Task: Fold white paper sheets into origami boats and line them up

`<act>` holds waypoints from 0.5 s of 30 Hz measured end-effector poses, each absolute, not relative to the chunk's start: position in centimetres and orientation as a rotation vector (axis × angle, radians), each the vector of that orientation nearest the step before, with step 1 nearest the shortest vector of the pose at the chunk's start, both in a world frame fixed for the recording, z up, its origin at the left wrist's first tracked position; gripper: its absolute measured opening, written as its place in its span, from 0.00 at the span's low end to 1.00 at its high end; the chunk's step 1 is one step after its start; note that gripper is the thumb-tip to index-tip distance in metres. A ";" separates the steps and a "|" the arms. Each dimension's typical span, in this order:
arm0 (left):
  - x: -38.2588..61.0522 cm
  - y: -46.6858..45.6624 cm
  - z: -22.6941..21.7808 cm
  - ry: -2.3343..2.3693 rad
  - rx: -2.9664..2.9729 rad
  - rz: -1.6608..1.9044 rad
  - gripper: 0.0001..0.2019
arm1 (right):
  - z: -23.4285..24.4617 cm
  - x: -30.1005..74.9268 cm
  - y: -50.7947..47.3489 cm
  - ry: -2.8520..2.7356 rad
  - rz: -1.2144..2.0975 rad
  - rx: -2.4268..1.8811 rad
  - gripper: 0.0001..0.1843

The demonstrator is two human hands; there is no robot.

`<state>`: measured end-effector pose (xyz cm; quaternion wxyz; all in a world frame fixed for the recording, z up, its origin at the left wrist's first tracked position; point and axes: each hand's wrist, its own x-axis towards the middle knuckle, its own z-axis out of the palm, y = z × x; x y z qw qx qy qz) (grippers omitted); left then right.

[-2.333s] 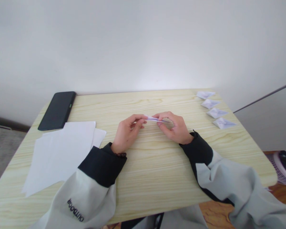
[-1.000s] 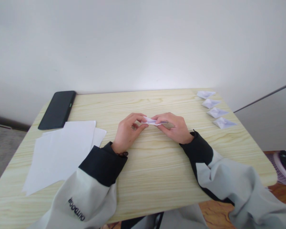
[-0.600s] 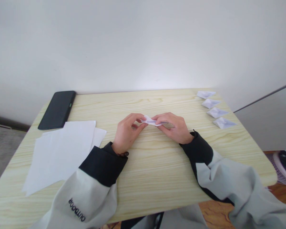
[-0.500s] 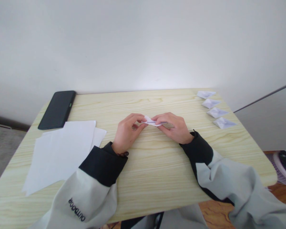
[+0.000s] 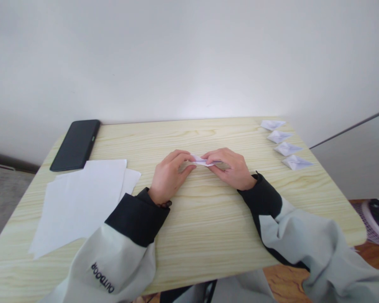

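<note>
Between my two hands, just above the middle of the table, is a small piece of folded white paper (image 5: 199, 160). The fingers and thumb of my left hand (image 5: 170, 174) pinch its left end. My right hand (image 5: 230, 167) grips the right end, with the index finger over the top and the thumb beneath. My fingertips hide both ends of the paper, so its full shape does not show.
Several folded white paper pieces (image 5: 288, 148) lie in a slanting row at the table's (image 5: 202, 240) back right. Loose white sheets (image 5: 78, 206) overlap at the left, below a black phone (image 5: 76, 145). A white wall (image 5: 189, 63) stands behind. A lilac basket (image 5: 374, 223) sits at the lower right.
My left fingers have shifted slightly on the left end of the folded paper, and its raised flap looks flatter. My right hand has hardly moved.
</note>
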<state>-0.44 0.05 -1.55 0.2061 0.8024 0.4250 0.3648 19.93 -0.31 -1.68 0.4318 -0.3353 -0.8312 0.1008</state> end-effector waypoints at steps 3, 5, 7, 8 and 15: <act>-0.5 0.1 -1.6 1.186 2.277 0.996 0.04 | -1.8 20.0 -0.2 -2.089 0.258 -0.792 0.04; -0.6 0.1 -1.6 1.158 2.317 0.993 0.05 | -1.8 20.0 -0.2 -2.089 0.250 -0.776 0.05; -0.6 0.1 -1.6 1.136 2.349 1.008 0.06 | -1.8 20.1 -0.2 -2.083 0.242 -0.773 0.05; -0.6 0.1 -1.6 1.130 2.357 1.013 0.06 | -1.8 20.1 -0.3 -2.079 0.240 -0.774 0.05; -0.6 0.1 -1.7 1.176 2.317 0.984 0.06 | -1.8 20.0 -0.2 -2.087 0.268 -0.781 0.05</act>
